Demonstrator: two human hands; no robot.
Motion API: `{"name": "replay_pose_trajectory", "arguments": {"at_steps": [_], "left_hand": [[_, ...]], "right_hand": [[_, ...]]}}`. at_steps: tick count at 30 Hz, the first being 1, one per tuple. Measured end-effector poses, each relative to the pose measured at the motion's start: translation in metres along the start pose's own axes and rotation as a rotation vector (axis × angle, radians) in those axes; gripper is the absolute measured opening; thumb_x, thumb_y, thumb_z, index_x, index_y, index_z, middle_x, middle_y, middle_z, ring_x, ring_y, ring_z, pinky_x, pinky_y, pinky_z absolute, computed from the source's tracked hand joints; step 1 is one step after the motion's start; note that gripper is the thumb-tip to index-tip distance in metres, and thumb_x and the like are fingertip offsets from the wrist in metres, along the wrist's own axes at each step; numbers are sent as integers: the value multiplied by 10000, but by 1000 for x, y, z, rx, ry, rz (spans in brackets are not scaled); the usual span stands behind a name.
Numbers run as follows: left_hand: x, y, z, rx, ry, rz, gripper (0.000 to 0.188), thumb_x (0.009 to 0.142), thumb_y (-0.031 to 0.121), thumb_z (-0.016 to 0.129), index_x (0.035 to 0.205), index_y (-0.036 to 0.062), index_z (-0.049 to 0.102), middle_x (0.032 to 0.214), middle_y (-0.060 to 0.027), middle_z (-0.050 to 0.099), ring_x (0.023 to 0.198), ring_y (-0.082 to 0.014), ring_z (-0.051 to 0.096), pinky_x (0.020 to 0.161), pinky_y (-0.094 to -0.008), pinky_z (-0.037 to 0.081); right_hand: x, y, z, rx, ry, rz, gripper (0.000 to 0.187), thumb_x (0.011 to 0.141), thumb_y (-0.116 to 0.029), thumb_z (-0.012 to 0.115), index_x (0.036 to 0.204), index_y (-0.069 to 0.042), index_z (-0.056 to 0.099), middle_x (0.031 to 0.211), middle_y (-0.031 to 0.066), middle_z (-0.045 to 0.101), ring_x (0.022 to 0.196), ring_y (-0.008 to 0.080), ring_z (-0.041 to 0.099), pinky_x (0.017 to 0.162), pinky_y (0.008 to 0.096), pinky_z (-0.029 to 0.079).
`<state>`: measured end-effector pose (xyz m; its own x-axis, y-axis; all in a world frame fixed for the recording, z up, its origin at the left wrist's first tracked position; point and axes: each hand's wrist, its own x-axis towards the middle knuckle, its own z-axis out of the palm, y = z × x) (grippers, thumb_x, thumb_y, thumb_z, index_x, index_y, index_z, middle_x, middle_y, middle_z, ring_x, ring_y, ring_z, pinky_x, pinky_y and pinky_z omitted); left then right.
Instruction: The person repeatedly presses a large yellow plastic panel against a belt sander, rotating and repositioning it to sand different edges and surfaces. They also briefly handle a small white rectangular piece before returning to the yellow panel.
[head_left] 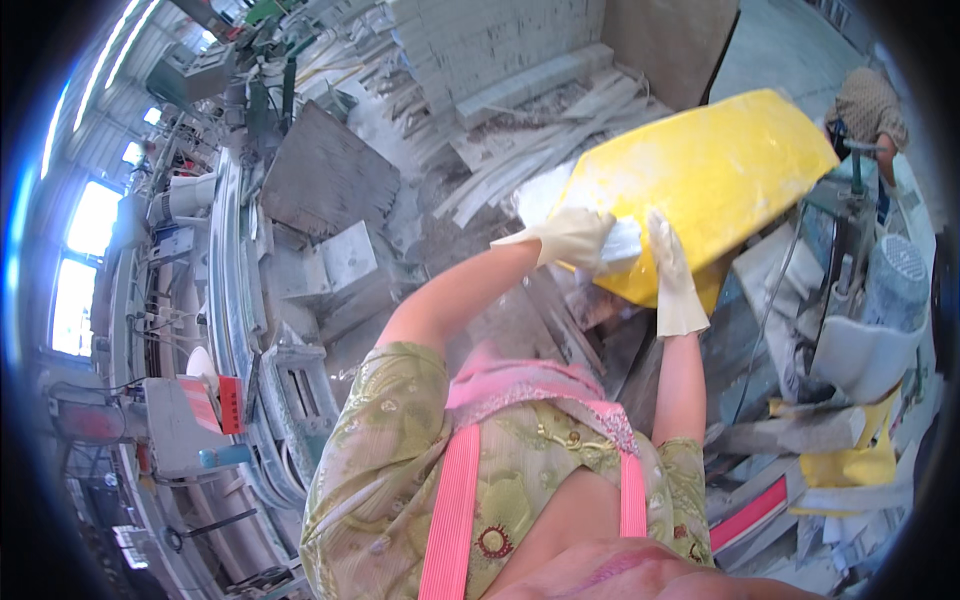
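Both my hands wear cream-coloured rubber gloves and are stretched out ahead of me over a large yellow panel (pixel 710 165) smeared with white dust. My left hand (pixel 580 238) is closed at a small pale slab (pixel 622 245) on the panel's near left edge; its fingertips are partly hidden. Against the slab's right side, my right hand (pixel 672 262) points forward with straight fingers, its edge on the yellow surface. Another whitish piece (pixel 540 192) shows beyond my left hand.
Machinery with long metal rails (pixel 230 260) runs along the left. Brown boards (pixel 330 170) and scattered offcut strips (pixel 560 140) lie ahead. At the right are a motor (pixel 895 270), a hanging cable and stacked slabs (pixel 790 432). Another person (pixel 870 110) bends at the far right.
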<state>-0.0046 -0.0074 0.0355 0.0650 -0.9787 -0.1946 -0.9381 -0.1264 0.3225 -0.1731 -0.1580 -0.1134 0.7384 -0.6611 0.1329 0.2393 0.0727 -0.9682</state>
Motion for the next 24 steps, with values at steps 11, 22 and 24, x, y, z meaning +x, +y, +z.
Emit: {"name": "replay_pose_trajectory", "arguments": {"at_steps": [11, 22, 24], "left_hand": [[-50, -11, 101, -1117, 597, -320, 1365, 614, 340, 948, 1596, -63, 90, 1575, -282, 368, 1476, -332, 370, 1194, -364, 325], [-18, 9, 145, -1327, 676, -370, 1509, 595, 453, 941, 1586, -66, -70, 1478, -302, 472, 1381, -375, 485, 1109, -382, 423], [-23, 8, 139, -1246, 637, -311, 1491, 621, 468, 924, 1584, -65, -81, 1482, -306, 467, 1384, -382, 481, 1113, -375, 421]], "right_hand": [[2, 12, 25, 275, -92, 237, 589, 1121, -420, 323, 1528, -1, 400, 1538, 122, 463, 1427, 202, 419, 1202, 333, 303], [4, -8, 33, 174, -69, 256, 605, 1114, -443, 338, 1516, 1, 418, 1523, 115, 477, 1403, 200, 438, 1189, 332, 312], [3, -10, 36, 168, -75, 258, 608, 1112, -447, 340, 1514, 1, 421, 1521, 114, 480, 1399, 200, 442, 1186, 332, 314]]}}
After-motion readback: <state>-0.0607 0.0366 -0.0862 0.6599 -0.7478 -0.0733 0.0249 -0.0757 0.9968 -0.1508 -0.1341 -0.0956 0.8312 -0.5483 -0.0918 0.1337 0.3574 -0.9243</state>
